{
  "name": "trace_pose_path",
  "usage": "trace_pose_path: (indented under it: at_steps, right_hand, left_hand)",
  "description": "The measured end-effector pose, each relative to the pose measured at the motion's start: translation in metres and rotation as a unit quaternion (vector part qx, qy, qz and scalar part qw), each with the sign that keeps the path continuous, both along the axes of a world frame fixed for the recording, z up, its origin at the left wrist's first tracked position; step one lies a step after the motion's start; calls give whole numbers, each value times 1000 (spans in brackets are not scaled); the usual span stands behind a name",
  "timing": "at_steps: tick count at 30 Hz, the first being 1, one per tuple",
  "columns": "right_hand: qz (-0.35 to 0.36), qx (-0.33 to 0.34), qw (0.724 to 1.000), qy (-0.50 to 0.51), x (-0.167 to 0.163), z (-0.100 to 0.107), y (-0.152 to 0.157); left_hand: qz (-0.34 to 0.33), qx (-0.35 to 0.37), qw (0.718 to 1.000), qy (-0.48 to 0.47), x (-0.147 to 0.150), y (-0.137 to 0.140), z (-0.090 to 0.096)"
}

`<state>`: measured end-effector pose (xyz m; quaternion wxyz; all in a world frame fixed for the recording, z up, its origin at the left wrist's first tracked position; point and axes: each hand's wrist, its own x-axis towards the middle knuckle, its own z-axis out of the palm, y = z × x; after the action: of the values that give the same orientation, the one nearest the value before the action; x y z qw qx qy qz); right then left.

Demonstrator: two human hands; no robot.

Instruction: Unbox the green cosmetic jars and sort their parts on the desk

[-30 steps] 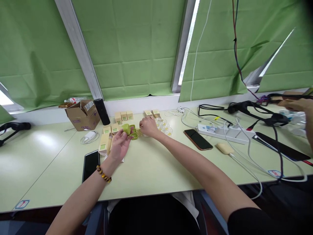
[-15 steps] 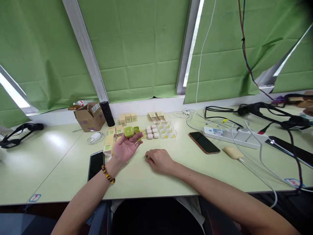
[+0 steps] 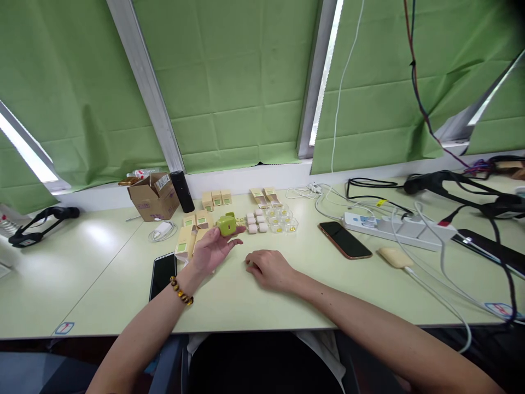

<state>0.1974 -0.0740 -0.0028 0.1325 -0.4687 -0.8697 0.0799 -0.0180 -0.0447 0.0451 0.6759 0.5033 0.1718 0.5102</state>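
Note:
Between the thumb and fingers of my left hand (image 3: pixel 211 250), a small rounded green case (image 3: pixel 227 224) is held up above the desk, palm facing up. More green cases seem to lie just behind it, mostly hidden. My right hand (image 3: pixel 270 269) rests on the desk with its fingers curled in and nothing visible in them. Beyond the hands stand rows of small pinkish-white cases (image 3: pixel 252 223) and clear plastic pieces with yellow centres (image 3: pixel 280 225). Small cream boxes (image 3: pixel 185 241) with green squares sit beside and behind my left hand.
A black phone (image 3: pixel 163 273) lies left of my left wrist, another phone (image 3: pixel 346 241) to the right. Further right are a white power strip (image 3: pixel 394 232), loose cables and a cream pouch-like object (image 3: pixel 392 256). A cardboard box (image 3: pixel 153 202) and black cylinder (image 3: pixel 182 191) stand at the back left.
My left hand has tilted the green case and moved it slightly to the right, so a different side shows. My right hand stays in place. The view has shifted a little.

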Motion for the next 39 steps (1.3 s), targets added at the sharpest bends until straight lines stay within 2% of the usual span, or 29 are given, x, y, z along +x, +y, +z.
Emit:
trace_pose_path:
  at_steps: [2,3,5,7,9,11,13,14,17,19,20,22,23,24,26,31,39]
  right_hand:
    - [4,2,1000,2,1,-1,1]
    - [4,3,1000,2,1,-1,1]
    - [2,5,1000,-2,1,-1,1]
    - [1,5,1000,-6,1,-1,1]
    - [4,6,1000,-10,1,-1,1]
    - [8,9,1000,-12,1,-1,1]
    - [8,11,1000,-13,1,-1,1]
    - [8,11,1000,-14,1,-1,0]
    - [11,6,1000,-17,1,0,0]
    - [12,6,1000,-18,1,0,0]
    - [12,7,1000,-18,1,0,0]
    - [12,7,1000,-20,1,0,0]
    - [11,8,1000,-21,1,0,0]
    - [11,8,1000,-21,1,0,0]
    - [12,10,1000,-21,1,1,0]
    - [11,4,1000,-28,1,3,-1]
    - [13,3,999,-34,1,5,-2]
  left_hand:
    - [78,69,991,84,1,3,2]
    - [132,110,976,131,1,4,3]
    - [243,188,929,208,2,4,8]
    - [310,243,886,244,1,3,15]
    - [319,269,876,243,-1,3,24]
    - [294,276,885,234,-5,9,34]
    - [280,268,892,232,-10,22,43]
    - [283,270,888,243,-13,32,47]
    - [324,300,837,324,-21,70,55]
    - [349,304,782,418,-25,97,58]
    - [351,301,735,496,-26,110,58]
    - [323,278,595,681,-26,132,58]
    - [303,259,537,743,-26,142,57]
    - [295,247,517,764,-25,150,55]
    - [278,240,497,786,-22,163,50]
    - [231,237,473,817,-15,182,34]
    - [185,214,466,838,-12,192,24]
